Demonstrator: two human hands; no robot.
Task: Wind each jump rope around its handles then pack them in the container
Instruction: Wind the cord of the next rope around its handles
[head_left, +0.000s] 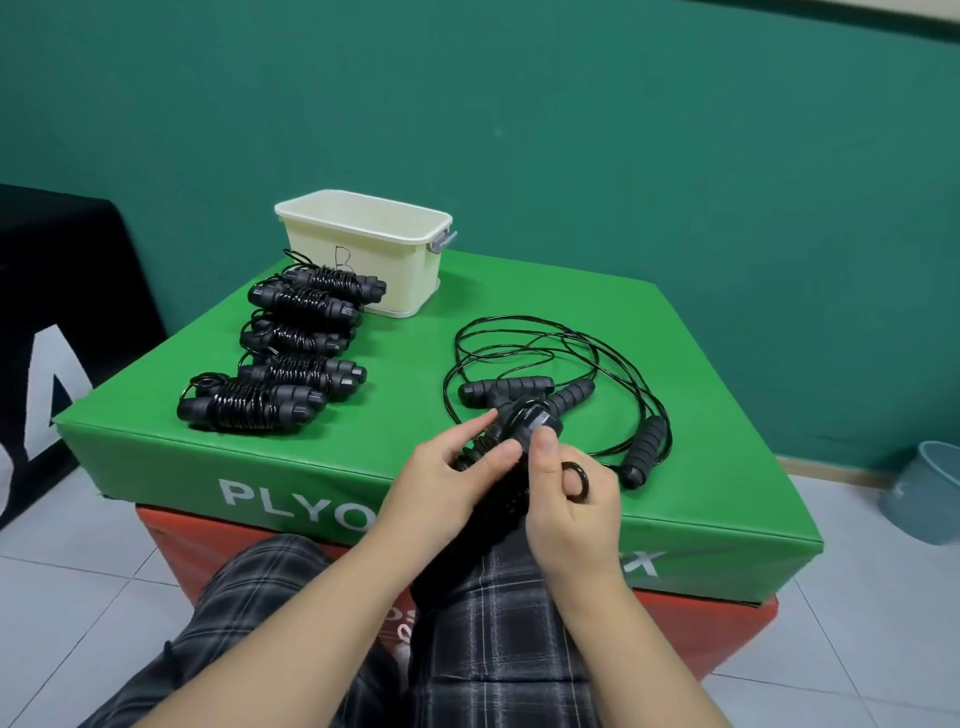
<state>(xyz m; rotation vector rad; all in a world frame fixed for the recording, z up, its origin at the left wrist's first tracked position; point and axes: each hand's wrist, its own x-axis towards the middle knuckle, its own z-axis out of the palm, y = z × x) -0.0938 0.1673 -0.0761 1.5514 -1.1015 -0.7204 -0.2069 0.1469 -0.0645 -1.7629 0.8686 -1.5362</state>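
head view: wound jump rope (511, 457) pinched between left hand (441, 480) and right hand (566, 499) fingers, both curled around it

bare green mat (415, 332) between wound ropes (291, 348) and loose cord (550, 343) leads to container (363, 249).

green plyo box (519, 312), cream container (363, 260), 5 wound ropes (291, 353), loose ropes (561, 364)
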